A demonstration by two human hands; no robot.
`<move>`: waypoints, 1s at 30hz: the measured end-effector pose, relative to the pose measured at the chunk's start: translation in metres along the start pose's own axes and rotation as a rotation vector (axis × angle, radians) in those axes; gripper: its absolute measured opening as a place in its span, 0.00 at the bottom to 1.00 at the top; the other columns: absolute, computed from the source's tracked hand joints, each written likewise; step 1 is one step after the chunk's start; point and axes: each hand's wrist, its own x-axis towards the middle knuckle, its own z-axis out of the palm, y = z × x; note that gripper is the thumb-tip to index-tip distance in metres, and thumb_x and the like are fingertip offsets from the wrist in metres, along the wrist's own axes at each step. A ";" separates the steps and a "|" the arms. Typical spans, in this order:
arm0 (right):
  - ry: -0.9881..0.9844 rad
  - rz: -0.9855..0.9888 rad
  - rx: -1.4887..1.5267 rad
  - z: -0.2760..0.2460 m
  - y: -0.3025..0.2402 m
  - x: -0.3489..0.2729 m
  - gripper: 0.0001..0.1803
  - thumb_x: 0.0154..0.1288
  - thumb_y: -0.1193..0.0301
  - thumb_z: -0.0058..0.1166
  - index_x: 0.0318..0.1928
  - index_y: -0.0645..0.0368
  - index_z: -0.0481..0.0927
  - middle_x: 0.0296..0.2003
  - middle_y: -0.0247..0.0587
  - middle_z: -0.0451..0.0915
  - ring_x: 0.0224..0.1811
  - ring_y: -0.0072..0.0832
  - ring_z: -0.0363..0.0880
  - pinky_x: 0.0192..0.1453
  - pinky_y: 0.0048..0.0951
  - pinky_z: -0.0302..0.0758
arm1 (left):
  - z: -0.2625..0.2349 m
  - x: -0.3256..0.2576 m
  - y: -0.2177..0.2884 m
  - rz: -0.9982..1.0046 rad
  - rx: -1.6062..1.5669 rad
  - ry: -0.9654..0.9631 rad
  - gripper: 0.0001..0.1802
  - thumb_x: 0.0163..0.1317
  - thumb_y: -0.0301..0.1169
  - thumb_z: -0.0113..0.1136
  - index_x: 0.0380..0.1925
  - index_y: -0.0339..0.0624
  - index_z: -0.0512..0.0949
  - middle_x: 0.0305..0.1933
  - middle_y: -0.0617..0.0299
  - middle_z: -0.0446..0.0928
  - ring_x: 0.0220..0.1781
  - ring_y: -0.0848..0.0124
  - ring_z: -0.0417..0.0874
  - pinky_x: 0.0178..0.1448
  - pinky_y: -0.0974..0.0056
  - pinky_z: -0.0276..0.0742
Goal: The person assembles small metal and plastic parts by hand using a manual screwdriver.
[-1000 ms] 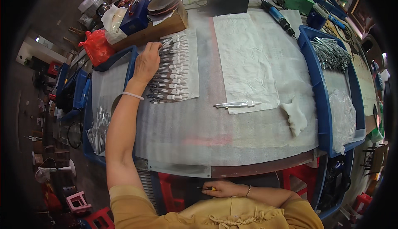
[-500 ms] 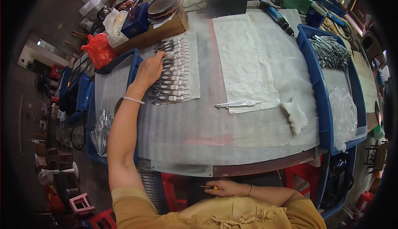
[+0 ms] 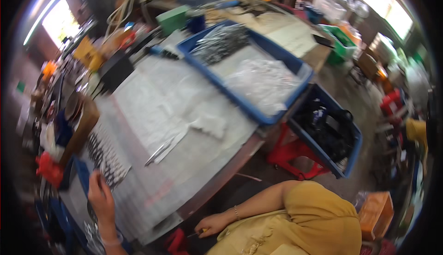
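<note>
Item: view swung hard since a second ago; the head has turned right and tilted, so the surface (image 3: 194,162) now runs diagonally and the blue bins at the right fill the middle.

Item: left hand (image 3: 100,199), fingers loosely spread, palm down, at the near end of the rows of small metal pieces (image 3: 107,160) laid on the grey sheet. It was resting further up those rows before; it has slid back toward the body, touching or just short of the last row, blur hides which.

Item: right hand (image 3: 213,225), low by the surface edge as before, pinching a small yellow-tipped object (image 3: 201,231).

Item: single metal tool (image 3: 159,151) lying on the white cloth (image 3: 152,112), unmoved.

Item: blue tray (image 3: 251,72) holding a heap of metal parts (image 3: 221,42) and clear bags (image 3: 265,84).

Reading: attention seems drawn to the right-hand bins; the row-work looks paused.
</note>
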 end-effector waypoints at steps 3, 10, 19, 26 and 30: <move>-0.021 -0.002 0.012 0.003 0.004 -0.001 0.14 0.65 0.62 0.54 0.35 0.63 0.78 0.29 0.49 0.80 0.35 0.41 0.81 0.40 0.40 0.74 | -0.002 -0.046 0.059 -0.090 -0.121 -0.040 0.13 0.64 0.17 0.49 0.48 0.28 0.73 0.41 0.41 0.77 0.43 0.48 0.80 0.47 0.59 0.75; 0.052 0.008 -0.086 0.016 -0.006 -0.014 0.12 0.65 0.64 0.54 0.35 0.62 0.76 0.26 0.50 0.79 0.31 0.47 0.80 0.36 0.42 0.72 | -0.008 -0.140 0.165 -0.137 -0.155 -0.146 0.17 0.66 0.22 0.50 0.53 0.29 0.75 0.47 0.39 0.79 0.46 0.46 0.81 0.49 0.55 0.77; 0.149 0.158 -0.152 -0.001 -0.048 -0.065 0.13 0.65 0.62 0.53 0.39 0.59 0.79 0.27 0.49 0.80 0.27 0.38 0.81 0.34 0.38 0.76 | 0.017 -0.207 0.195 -0.401 -0.389 -0.186 0.16 0.63 0.18 0.52 0.51 0.30 0.75 0.38 0.45 0.75 0.39 0.51 0.78 0.43 0.58 0.74; 0.278 0.331 -0.053 -0.028 -0.087 -0.080 0.04 0.67 0.77 0.53 0.36 0.66 0.76 0.28 0.34 0.77 0.28 0.16 0.76 0.32 0.19 0.74 | 0.022 -0.225 0.191 -0.640 -0.440 -0.165 0.14 0.58 0.22 0.61 0.46 0.35 0.77 0.36 0.52 0.74 0.34 0.53 0.79 0.36 0.56 0.74; 0.277 0.345 -0.047 -0.022 -0.097 -0.068 0.05 0.66 0.75 0.55 0.35 0.65 0.76 0.26 0.40 0.79 0.27 0.20 0.79 0.33 0.24 0.74 | 0.025 -0.236 0.191 -0.692 -0.447 -0.191 0.15 0.58 0.24 0.62 0.45 0.35 0.76 0.36 0.52 0.75 0.34 0.53 0.80 0.36 0.56 0.75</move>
